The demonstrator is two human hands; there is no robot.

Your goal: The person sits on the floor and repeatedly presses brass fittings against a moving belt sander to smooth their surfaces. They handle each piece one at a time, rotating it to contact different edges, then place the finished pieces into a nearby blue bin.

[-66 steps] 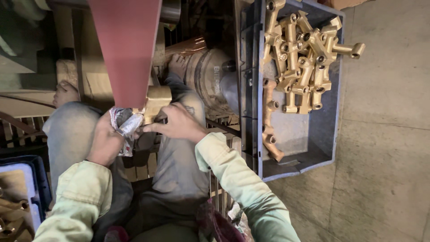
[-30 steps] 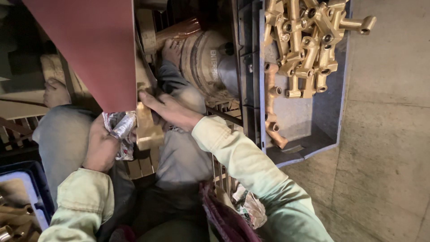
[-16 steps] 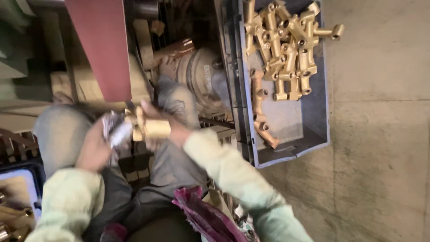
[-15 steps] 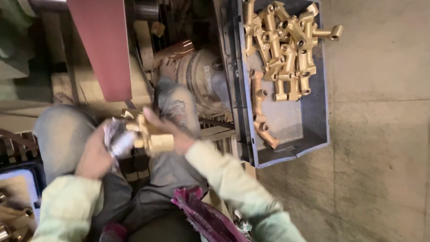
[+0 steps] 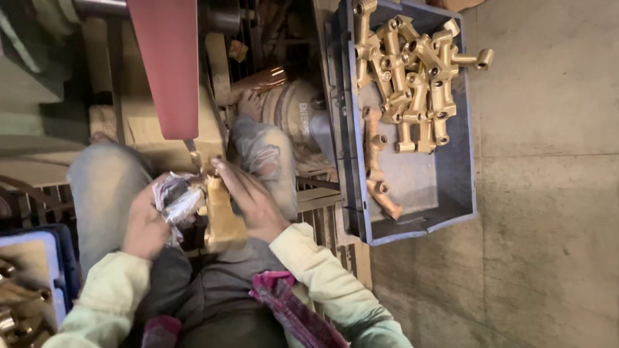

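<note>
View from above, looking down at a seated person's lap. A brass fitting (image 5: 222,216) sits between both hands, over the knees. The right hand (image 5: 251,200) lies along the fitting's right side, fingers stretched up past its top end, palm pressed to the metal; it holds the piece. The left hand (image 5: 147,222) is closed on a crumpled silvery wrapper or cloth (image 5: 175,200), which touches the fitting's left side. Both sleeves are pale green.

Containers: a grey-blue plastic crate (image 5: 412,206) stands on the concrete floor (image 5: 548,225) to the person's right. It holds a pile of brass fittings (image 5: 412,77) heaped toward its far end, w/ a few more lying along its left wall; the near part of the crate floor is bare. At the frame's lower left, a blue tray (image 5: 39,258) is partly in view, w/ more brass pieces inside, cut off by the edge.

The held fitting is dull gold, chunky, roughly tubular, w/ a wider block-like base toward the person and a narrower upper end near the fingertips. Surface looks matte, not polished; finer detail is blurred.

Above the lap: a wide red belt (image 5: 169,64) runs up out of frame, and a round metal motor housing (image 5: 290,116) sits beside the crate.
</note>
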